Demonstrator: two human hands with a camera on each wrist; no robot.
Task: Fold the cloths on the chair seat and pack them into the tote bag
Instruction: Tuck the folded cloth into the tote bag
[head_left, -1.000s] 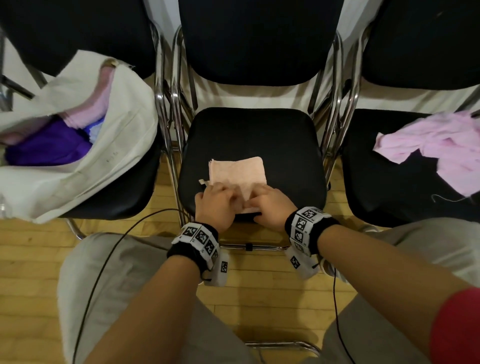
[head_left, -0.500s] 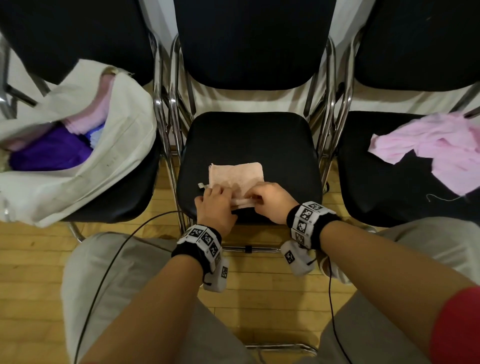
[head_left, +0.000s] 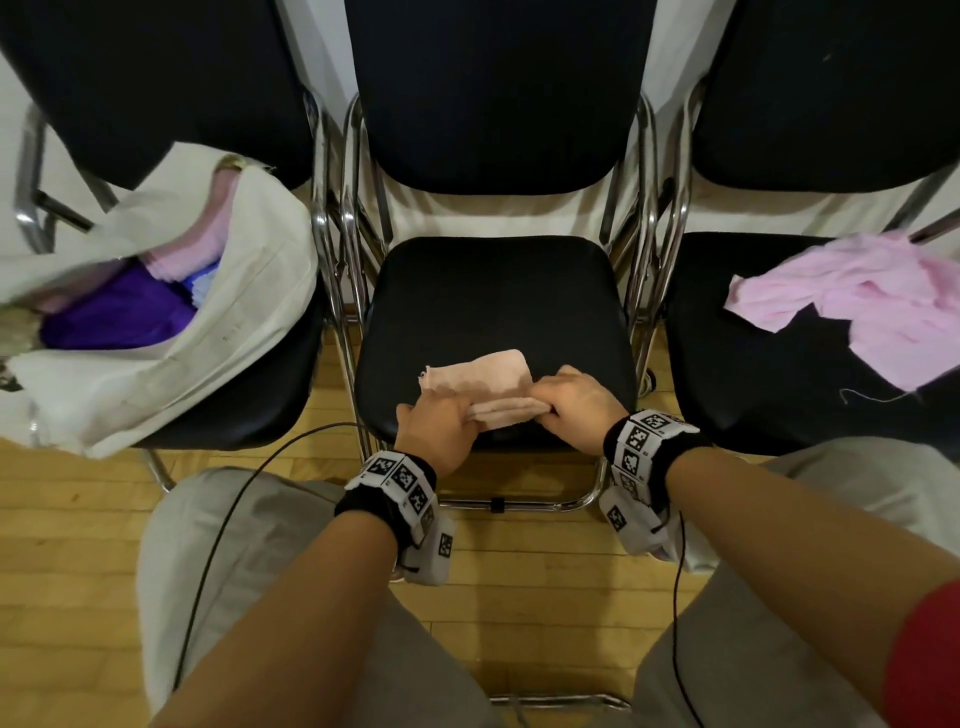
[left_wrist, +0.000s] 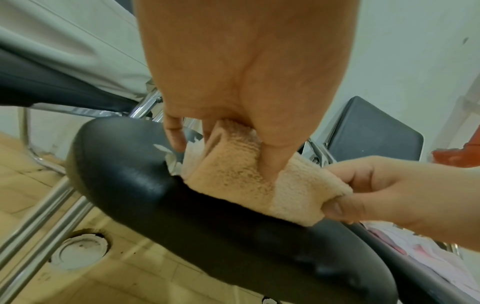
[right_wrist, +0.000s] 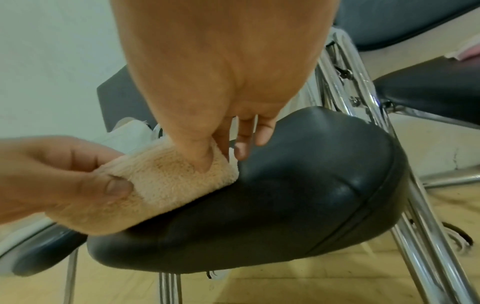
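A small peach terry cloth (head_left: 480, 376) lies partly folded near the front of the middle chair seat (head_left: 493, 291). My left hand (head_left: 441, 426) pinches its near left edge, thumb under the fold (left_wrist: 270, 164). My right hand (head_left: 574, 405) pinches the near right end (right_wrist: 205, 162), thumb pressed into the cloth (right_wrist: 161, 181). The near edge is lifted off the seat between both hands. A white tote bag (head_left: 171, 332) lies open on the left chair with purple and pink cloths inside. A crumpled pink cloth (head_left: 878, 306) lies on the right chair seat.
Three black chairs with chrome frames (head_left: 337, 249) stand side by side against a white wall. My knees in grey trousers (head_left: 249, 525) are close to the middle chair's front. Cables (head_left: 223, 525) run from the wrist cameras. The floor (head_left: 67, 561) is wood.
Both hands have lifted the cloth's near edge and drawn it up, so the cloth looks narrower and its far part tilts left. The view has shifted slightly.
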